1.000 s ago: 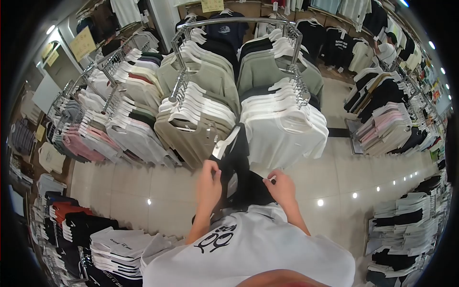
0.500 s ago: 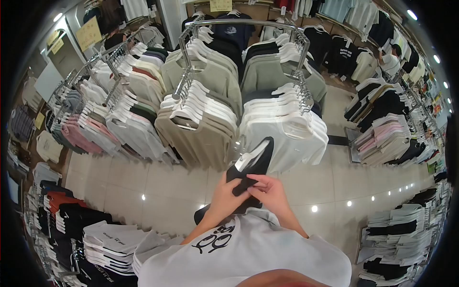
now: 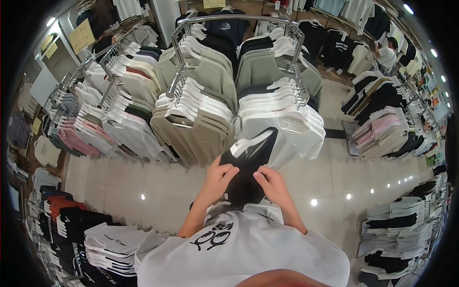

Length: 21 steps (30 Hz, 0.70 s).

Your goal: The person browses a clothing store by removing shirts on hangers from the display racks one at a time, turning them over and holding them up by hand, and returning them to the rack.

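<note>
A black shirt [image 3: 247, 170] hangs on a white hanger [image 3: 243, 144] in front of my body, its metal hook pointing up toward the racks. My left hand [image 3: 220, 178] grips the shirt's left side below the hanger, thumb on top. On the other side my right hand [image 3: 270, 182] pinches the cloth, its fingers partly hidden behind the fabric. Just beyond the hanger are a beige shirt [image 3: 193, 138] and a white shirt [image 3: 299, 134] at the front of the rack.
A chrome rack [image 3: 239, 20] of hanging shirts stands ahead. More clothing racks line the left and right. Folded white shirts [image 3: 107, 246] lie at the lower left, with grey ones [image 3: 394, 229] at the lower right. A person [image 3: 386, 53] stands at the far right.
The black shirt has gone from bunched between close hands to spread out beneath its hanger. My right hand has moved away from my left hand, to the shirt's right side.
</note>
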### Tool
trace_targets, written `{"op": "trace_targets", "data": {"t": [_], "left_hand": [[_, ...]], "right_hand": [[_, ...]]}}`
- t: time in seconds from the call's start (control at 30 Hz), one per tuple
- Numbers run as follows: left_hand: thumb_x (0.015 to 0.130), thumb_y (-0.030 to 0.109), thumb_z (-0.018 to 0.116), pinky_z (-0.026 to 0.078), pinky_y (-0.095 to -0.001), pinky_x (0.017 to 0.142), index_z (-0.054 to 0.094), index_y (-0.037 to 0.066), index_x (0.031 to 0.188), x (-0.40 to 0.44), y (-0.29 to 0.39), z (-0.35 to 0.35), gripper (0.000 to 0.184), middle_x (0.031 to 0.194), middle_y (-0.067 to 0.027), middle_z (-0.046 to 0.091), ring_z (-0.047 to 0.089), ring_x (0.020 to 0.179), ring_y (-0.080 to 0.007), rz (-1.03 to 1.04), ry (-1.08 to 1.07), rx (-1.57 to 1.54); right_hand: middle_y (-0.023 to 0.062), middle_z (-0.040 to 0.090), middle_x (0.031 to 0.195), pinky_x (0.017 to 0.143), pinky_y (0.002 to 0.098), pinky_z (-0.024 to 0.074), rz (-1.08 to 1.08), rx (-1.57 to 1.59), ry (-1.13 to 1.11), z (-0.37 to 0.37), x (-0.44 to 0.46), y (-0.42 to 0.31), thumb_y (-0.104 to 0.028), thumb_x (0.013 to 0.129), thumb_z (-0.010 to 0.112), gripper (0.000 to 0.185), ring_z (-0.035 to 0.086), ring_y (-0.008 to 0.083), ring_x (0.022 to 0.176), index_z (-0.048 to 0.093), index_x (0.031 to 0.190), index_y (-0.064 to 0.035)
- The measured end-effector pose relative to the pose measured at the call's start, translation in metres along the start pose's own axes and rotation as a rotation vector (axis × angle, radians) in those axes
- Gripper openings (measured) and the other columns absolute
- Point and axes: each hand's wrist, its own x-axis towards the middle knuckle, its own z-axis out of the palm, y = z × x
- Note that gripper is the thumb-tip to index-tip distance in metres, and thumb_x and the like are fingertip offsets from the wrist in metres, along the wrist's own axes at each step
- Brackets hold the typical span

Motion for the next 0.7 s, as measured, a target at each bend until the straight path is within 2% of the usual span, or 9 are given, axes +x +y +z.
{"op": "trace_targets", "data": {"t": [0.03,0.17,0.27,0.33,0.37,0.43,0.53,0.6,0.7], "left_hand": [[0.099,0.017,0.071,0.048,-0.0385,0.091,0.069,-0.002,0.09,0.001,-0.005,0.0,0.021,0.105,-0.0186,0.06,0.059,0.095,-0.0315,0.042,-0.006,-0.025],[0.105,0.022,0.063,0.044,-0.0396,0.098,0.063,-0.002,0.088,0.0,0.006,-0.004,0.029,0.111,-0.0198,0.059,0.056,0.104,-0.0322,-0.011,-0.095,-0.182],[0.108,0.02,0.06,0.042,-0.0365,0.1,0.062,-0.001,0.089,0.002,-0.006,-0.001,0.028,0.117,-0.0178,0.058,0.055,0.109,-0.0284,-0.03,-0.151,-0.127],[0.109,0.02,0.059,0.042,-0.0368,0.1,0.06,-0.001,0.089,0.003,-0.013,0.003,0.029,0.115,-0.0162,0.057,0.054,0.106,-0.027,-0.018,-0.118,-0.122],[0.109,0.02,0.057,0.042,-0.037,0.099,0.058,-0.001,0.088,0.003,-0.015,0.005,0.03,0.112,-0.0147,0.055,0.053,0.104,-0.0255,-0.007,-0.087,-0.115],[0.109,0.02,0.057,0.041,-0.0374,0.099,0.055,-0.001,0.087,0.005,-0.017,0.008,0.03,0.106,-0.0155,0.053,0.05,0.099,-0.0261,-0.037,-0.064,-0.167],[0.11,0.02,0.055,0.041,-0.0383,0.099,0.052,0.0,0.086,0.008,-0.015,0.017,0.031,0.097,-0.0147,0.048,0.046,0.093,-0.0255,-0.074,-0.019,-0.226],[0.11,0.02,0.054,0.041,-0.0388,0.099,0.051,0.001,0.085,0.011,-0.014,0.02,0.033,0.093,-0.0131,0.047,0.045,0.092,-0.0243,-0.082,-0.007,-0.237],[0.111,0.021,0.053,0.04,-0.0388,0.097,0.05,0.002,0.084,0.018,-0.012,0.021,0.034,0.083,-0.008,0.044,0.043,0.088,-0.0208,-0.057,0.022,-0.246]], "right_hand": [[0.003,0.052,0.069,0.061,0.0303,0.0403,0.084,0.175,-0.097,0.001,0.0,0.003,-0.02,0.104,0.069,0.03,0.046,0.0119,0.064,0.059,0.086,0.0012],[0.0009,0.05,0.07,0.061,0.0293,0.0392,0.085,0.182,-0.207,0.002,0.001,0.003,-0.017,0.106,0.067,0.03,0.044,0.0067,0.069,0.06,0.084,0.0019],[0.0027,0.055,0.071,0.061,0.0293,0.0409,-0.07,0.134,-0.117,0.001,0.003,-0.002,-0.015,0.103,0.071,0.022,0.05,0.0101,0.066,0.068,0.088,0.0016],[0.0052,0.063,0.081,0.063,0.0299,0.0444,-0.3,-0.084,0.051,-0.001,0.003,-0.006,-0.014,0.095,0.078,0.015,0.057,0.0168,0.071,0.076,0.103,-0.0018],[0.0052,0.063,0.081,0.063,0.0299,0.0444,-0.298,-0.085,0.05,0.001,0.004,-0.004,-0.014,0.095,0.078,0.015,0.057,0.0168,0.071,0.076,0.103,-0.0018],[0.0064,0.07,0.1,0.071,0.0345,0.049,-0.562,-0.333,0.229,0.008,0.005,0.001,-0.018,0.083,0.087,0.031,0.064,0.0247,0.087,0.078,0.111,-0.0068],[0.0049,0.068,0.112,0.08,0.0403,0.0499,-0.774,-0.452,0.32,0.033,-0.002,-0.003,-0.022,0.075,0.09,0.039,0.062,0.0276,0.1,0.079,0.11,-0.0106],[0.0092,0.067,0.11,0.088,0.0447,0.0525,-0.797,-0.551,0.184,0.047,-0.008,-0.003,-0.017,0.069,0.093,0.048,0.062,0.0327,0.102,0.074,0.112,-0.0083],[0.0099,0.067,0.106,0.085,0.0434,0.0536,-0.733,-0.514,0.161,0.06,-0.004,0.016,-0.011,0.071,0.091,0.044,0.063,0.0333,0.1,0.07,0.109,-0.0061]]}}
